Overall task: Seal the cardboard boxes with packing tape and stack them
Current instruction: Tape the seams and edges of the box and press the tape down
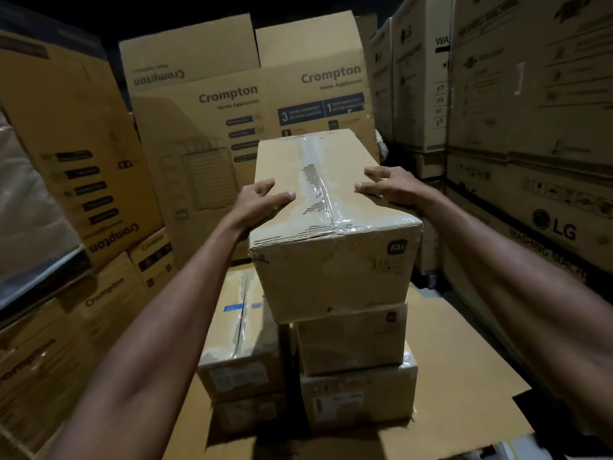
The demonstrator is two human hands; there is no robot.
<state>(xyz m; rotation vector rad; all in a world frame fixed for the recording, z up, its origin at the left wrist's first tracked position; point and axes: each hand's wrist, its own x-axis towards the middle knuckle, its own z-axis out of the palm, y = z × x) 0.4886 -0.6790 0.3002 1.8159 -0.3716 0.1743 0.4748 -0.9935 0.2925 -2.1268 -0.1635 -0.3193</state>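
Clasping the taped box (pixel 335 273) mid-frame, left hand (pixel 262 202) and right hand (pixel 388 189) flank its long axis, which runs up-frame.

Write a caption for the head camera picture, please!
Left hand and right hand hold a taped box atop stacked boxes.
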